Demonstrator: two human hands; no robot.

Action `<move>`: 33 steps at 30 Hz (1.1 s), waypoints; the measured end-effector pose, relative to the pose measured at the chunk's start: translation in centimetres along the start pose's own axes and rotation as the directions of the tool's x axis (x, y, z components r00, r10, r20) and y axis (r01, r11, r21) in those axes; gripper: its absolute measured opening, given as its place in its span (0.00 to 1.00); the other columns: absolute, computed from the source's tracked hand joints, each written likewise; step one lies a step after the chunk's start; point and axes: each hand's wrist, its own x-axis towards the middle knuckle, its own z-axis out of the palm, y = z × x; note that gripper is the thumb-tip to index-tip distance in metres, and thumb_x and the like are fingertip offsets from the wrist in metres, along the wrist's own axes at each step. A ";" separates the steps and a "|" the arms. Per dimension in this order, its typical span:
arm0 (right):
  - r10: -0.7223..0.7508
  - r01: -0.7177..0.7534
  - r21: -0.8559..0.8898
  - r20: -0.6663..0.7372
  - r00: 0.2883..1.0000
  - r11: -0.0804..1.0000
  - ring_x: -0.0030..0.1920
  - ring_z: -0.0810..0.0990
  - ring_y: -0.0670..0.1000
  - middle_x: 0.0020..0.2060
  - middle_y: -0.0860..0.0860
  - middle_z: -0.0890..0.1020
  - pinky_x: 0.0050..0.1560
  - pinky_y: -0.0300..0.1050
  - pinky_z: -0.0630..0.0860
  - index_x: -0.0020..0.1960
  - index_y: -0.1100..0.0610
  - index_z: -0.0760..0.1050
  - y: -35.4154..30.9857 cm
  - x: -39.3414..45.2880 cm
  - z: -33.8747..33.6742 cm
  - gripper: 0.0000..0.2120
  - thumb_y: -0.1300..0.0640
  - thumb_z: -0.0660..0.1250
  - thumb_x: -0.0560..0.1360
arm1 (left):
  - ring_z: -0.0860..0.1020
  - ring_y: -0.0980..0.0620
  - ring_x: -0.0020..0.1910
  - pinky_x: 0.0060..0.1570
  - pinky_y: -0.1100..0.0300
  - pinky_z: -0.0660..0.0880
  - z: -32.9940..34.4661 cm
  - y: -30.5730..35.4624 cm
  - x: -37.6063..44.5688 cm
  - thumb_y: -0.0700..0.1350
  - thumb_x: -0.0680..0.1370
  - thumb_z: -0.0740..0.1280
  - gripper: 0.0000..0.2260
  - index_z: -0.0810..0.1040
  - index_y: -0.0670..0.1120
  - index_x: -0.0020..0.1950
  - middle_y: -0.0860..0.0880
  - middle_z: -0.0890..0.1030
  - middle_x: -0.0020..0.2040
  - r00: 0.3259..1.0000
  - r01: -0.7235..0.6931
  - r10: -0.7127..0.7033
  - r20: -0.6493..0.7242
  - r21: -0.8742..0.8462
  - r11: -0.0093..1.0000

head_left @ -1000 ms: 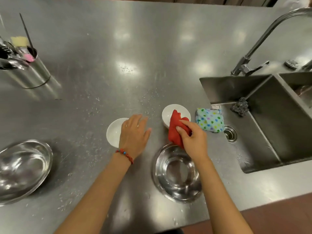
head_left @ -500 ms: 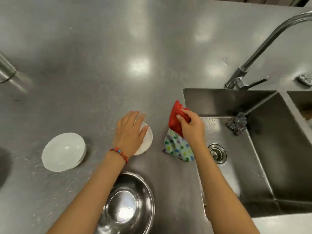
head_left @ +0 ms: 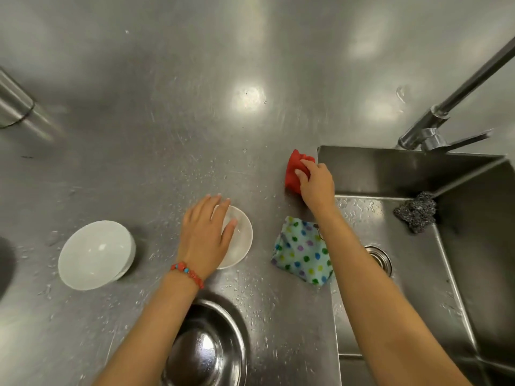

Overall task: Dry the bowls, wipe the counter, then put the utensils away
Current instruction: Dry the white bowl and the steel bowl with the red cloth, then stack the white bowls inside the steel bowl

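Beside the sink (head_left: 418, 174), water drops bead the scratched steel counter (head_left: 172, 112).

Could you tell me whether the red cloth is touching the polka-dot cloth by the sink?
Apart. The head view shows bare steel counter between the crumpled red cloth, gripped by the right hand, and the polka-dot cloth.

My left hand (head_left: 204, 235) hides part of the small white bowl (head_left: 239, 238); the steel bowl (head_left: 206, 346) and faucet (head_left: 457, 104) run off-frame.
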 end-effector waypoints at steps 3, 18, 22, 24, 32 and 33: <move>-0.001 0.003 -0.046 0.043 0.999 0.999 0.60 0.71 0.60 0.61 0.60 0.72 0.59 0.54 0.71 0.70 0.53 0.64 -0.2 -0.6 -0.4 0.21 0.51 0.58 0.78 | 0.71 0.38 0.64 0.61 0.42 0.67 -0.1 -0.1 -0.6 0.49 0.76 0.57 0.20 0.73 0.40 0.62 0.39 0.75 0.63 1.000 0.013 -0.013 0.018 -0.016 1.000; 0.066 -0.118 0.329 0.166 0.984 0.937 0.55 0.77 0.51 0.56 0.55 0.80 0.55 0.41 0.68 0.64 0.57 0.73 -6.0 -14.5 2.6 0.18 0.50 0.61 0.77 | 0.70 0.40 0.64 0.64 0.49 0.64 -0.9 -3.9 -4.4 0.43 0.77 0.64 0.16 0.72 0.39 0.63 0.38 0.74 0.64 0.971 0.204 -0.231 -0.066 -0.282 0.937; 0.098 -0.229 0.446 0.298 0.950 0.865 0.48 0.79 0.54 0.46 0.55 0.81 0.54 0.54 0.77 0.59 0.55 0.75 -6.3 -15.8 4.2 0.13 0.54 0.61 0.77 | 0.69 0.39 0.65 0.65 0.49 0.63 -0.9 -5.2 -5.7 0.42 0.76 0.64 0.17 0.71 0.39 0.64 0.38 0.73 0.65 0.957 0.247 -0.280 -0.069 -0.308 0.919; 0.135 -0.309 0.551 0.333 0.933 0.775 0.43 0.80 0.52 0.43 0.53 0.81 0.45 0.55 0.81 0.56 0.55 0.76 -6.4 -16.0 4.5 0.10 0.58 0.61 0.77 | 0.68 0.40 0.65 0.65 0.49 0.63 -1.1 -5.9 -6.4 0.43 0.77 0.64 0.17 0.71 0.40 0.65 0.39 0.72 0.65 0.951 0.258 -0.298 -0.082 -0.320 0.912; 0.169 -0.374 0.740 0.340 0.925 0.559 0.38 0.80 0.45 0.39 0.47 0.82 0.31 0.40 0.80 0.60 0.50 0.73 -7.6 -16.8 5.4 0.17 0.65 0.62 0.75 | 0.72 0.41 0.61 0.61 0.57 0.63 -3.5 -9.0 -9.5 0.39 0.76 0.64 0.14 0.74 0.39 0.61 0.39 0.76 0.61 0.871 0.285 -0.418 -0.259 -0.426 0.858; 0.160 -0.369 0.741 0.341 0.927 0.562 0.39 0.80 0.46 0.40 0.49 0.81 0.32 0.40 0.81 0.61 0.51 0.73 -7.9 -16.9 5.6 0.17 0.65 0.62 0.76 | 0.71 0.40 0.61 0.61 0.57 0.63 -3.9 -9.5 -9.9 0.39 0.76 0.64 0.14 0.74 0.38 0.61 0.39 0.76 0.61 0.858 0.288 -0.429 -0.282 -0.428 0.857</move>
